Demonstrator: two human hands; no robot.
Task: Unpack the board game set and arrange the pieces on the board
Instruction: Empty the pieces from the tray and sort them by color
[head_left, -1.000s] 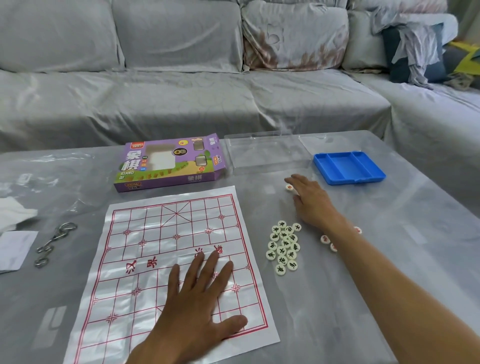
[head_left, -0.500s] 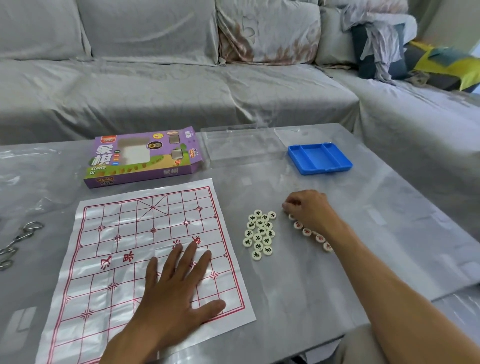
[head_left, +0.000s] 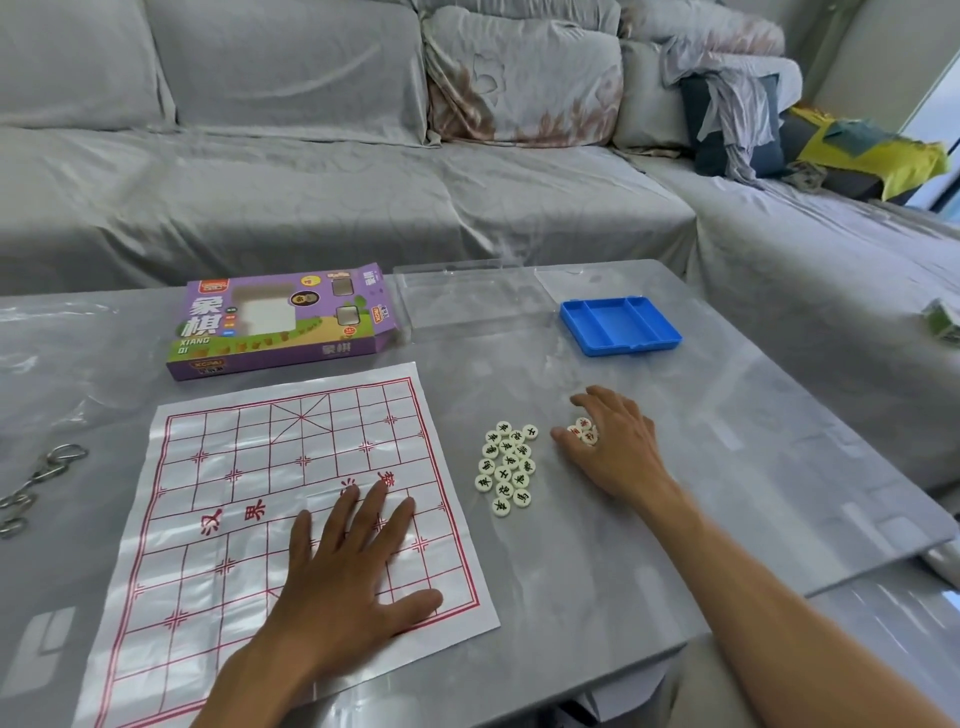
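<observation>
Red pieces (head_left: 584, 432) now gathered under right hand (head_left: 613, 447) fingers (head_left: 563, 437).

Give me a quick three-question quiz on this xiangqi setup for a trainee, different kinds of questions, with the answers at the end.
1. True or false: the left hand lies flat on the paper board.
2. Which pieces does the right hand gather? A) the black-lettered pieces B) the red-lettered pieces C) the metal rings
3. Fill in: the blue tray sits to the right of the clear ____.

Key: 1 true. 2 B; its fingers curl over them, beside the black-lettered cluster. 3 lid; it lies between the tray and the purple box. No pieces are on the board yet.
</observation>
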